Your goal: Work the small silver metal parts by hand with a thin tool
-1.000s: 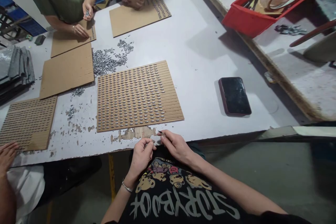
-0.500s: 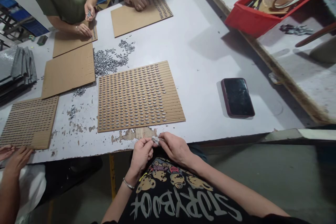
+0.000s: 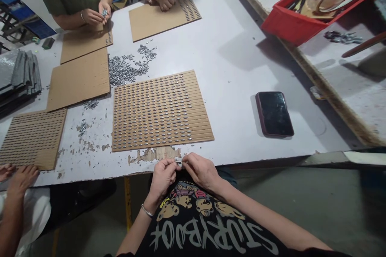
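While left hand [image 3: 163,174] pinches sliver [image 3: 179,162], right hand [image 3: 202,170] half-curled.

Left hand [image 3: 163,174] pinched; right hand [image 3: 201,171] curled.

I see room between the ridged brown cardboard sheet [image 3: 163,108] and black oblong phone [image 3: 274,113]; grey metallic spindles [image 3: 124,73] crowd the sheet's far-left corner.

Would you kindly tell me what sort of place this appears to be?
It is most likely a workshop or factory floor: a worn white table bears a loose heap of small silvery pieces and a cardboard sheet mostly covered with rows of similar ones.
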Demonstrator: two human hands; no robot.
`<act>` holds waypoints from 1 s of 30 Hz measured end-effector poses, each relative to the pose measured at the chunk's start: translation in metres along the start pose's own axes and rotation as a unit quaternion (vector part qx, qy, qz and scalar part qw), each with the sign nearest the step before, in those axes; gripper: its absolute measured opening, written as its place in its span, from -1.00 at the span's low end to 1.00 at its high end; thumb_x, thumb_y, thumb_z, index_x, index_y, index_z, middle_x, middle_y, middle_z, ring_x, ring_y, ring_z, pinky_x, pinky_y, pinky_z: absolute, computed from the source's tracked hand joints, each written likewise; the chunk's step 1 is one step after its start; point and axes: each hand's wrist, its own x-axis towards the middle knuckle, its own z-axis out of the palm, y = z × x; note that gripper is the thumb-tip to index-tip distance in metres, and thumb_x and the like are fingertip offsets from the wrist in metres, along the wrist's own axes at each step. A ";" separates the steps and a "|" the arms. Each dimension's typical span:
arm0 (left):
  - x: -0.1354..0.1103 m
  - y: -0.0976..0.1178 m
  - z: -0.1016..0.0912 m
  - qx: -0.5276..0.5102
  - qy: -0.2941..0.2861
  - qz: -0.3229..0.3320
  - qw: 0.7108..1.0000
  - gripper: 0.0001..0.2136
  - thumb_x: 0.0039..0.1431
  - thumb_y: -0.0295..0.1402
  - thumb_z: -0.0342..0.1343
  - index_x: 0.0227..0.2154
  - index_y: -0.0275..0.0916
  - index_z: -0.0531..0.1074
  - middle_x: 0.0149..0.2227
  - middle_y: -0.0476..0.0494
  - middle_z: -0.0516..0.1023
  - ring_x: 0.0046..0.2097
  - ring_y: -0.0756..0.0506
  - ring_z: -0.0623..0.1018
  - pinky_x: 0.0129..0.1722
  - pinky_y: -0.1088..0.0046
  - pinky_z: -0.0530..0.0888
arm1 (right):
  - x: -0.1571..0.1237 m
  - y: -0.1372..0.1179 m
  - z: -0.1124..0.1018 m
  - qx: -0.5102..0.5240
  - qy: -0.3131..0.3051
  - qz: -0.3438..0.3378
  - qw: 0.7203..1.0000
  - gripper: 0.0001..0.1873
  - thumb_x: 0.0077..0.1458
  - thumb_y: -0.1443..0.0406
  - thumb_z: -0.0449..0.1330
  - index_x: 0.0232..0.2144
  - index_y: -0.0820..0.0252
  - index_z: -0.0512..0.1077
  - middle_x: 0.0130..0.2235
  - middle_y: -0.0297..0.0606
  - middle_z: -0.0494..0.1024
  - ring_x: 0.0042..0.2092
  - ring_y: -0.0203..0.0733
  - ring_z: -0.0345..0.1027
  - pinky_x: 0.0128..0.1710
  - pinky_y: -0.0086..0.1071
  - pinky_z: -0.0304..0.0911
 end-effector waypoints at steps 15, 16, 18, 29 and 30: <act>-0.002 0.003 0.004 0.014 0.010 0.003 1.000 -0.75 -0.01 -0.19 0.22 -0.47 -0.30 0.38 -0.71 0.15 0.27 -0.72 0.16 0.09 -0.70 0.58 -0.02 | -0.002 0.002 0.005 0.041 0.052 -0.012 0.998 -0.78 0.35 0.27 -0.04 -0.28 0.15 0.38 -0.35 -0.23 0.50 -0.33 -0.20 0.37 -0.33 -0.37 0.21; -0.002 0.004 0.004 0.012 0.013 0.001 1.000 -0.75 -0.01 -0.19 0.22 -0.46 -0.30 0.39 -0.72 0.17 0.24 -0.72 0.16 0.08 -0.70 0.58 -0.02 | -0.002 0.002 0.004 0.038 0.044 -0.014 0.998 -0.78 0.35 0.27 -0.04 -0.27 0.14 0.38 -0.34 -0.23 0.51 -0.33 -0.20 0.38 -0.33 -0.37 0.22; -0.003 0.004 0.005 0.009 0.018 -0.002 1.000 -0.75 -0.03 -0.20 0.23 -0.46 -0.30 0.39 -0.73 0.18 0.23 -0.72 0.15 0.08 -0.70 0.57 -0.02 | -0.003 0.003 0.003 0.033 0.028 -0.013 0.999 -0.77 0.35 0.26 -0.04 -0.28 0.13 0.40 -0.34 -0.22 0.52 -0.32 -0.19 0.38 -0.33 -0.36 0.21; -0.002 0.003 0.005 -0.008 0.025 0.006 1.000 -0.69 -0.08 -0.18 0.27 -0.39 -0.32 0.40 -0.51 -0.04 0.52 -0.70 0.17 0.16 -0.71 0.58 0.02 | -0.004 0.004 0.005 0.021 0.017 -0.015 1.000 -0.77 0.35 0.27 -0.04 -0.27 0.14 0.40 -0.33 -0.22 0.52 -0.32 -0.19 0.39 -0.32 -0.37 0.20; -0.002 0.003 0.005 -0.003 0.025 0.007 1.000 -0.70 -0.07 -0.18 0.27 -0.40 -0.32 0.39 -0.51 -0.04 0.52 -0.70 0.17 0.17 -0.70 0.59 0.02 | -0.004 0.004 0.005 0.019 0.020 -0.016 1.000 -0.77 0.35 0.27 -0.03 -0.27 0.14 0.40 -0.33 -0.21 0.52 -0.32 -0.19 0.39 -0.33 -0.37 0.20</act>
